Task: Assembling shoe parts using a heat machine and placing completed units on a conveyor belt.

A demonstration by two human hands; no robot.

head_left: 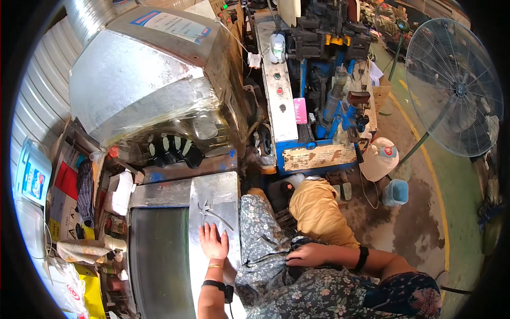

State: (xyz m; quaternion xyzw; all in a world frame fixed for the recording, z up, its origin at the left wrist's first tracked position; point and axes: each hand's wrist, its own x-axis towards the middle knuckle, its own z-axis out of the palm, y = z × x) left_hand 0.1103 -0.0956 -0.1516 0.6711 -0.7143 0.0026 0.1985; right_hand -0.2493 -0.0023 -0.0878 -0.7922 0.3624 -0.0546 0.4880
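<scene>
our left hand (213, 243) flat, unclenched on smooth silvery metal plate (212, 186), slim forked grey metal tool (210, 212) on it just ahead, our right hand (308, 255) on floral cloth (257, 226), its grip we cannot tell, dark flat belt (160, 255) leftward

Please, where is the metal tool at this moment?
In the head view, the metal tool lies left of centre on the metal plate, just ahead of the left hand.
</scene>
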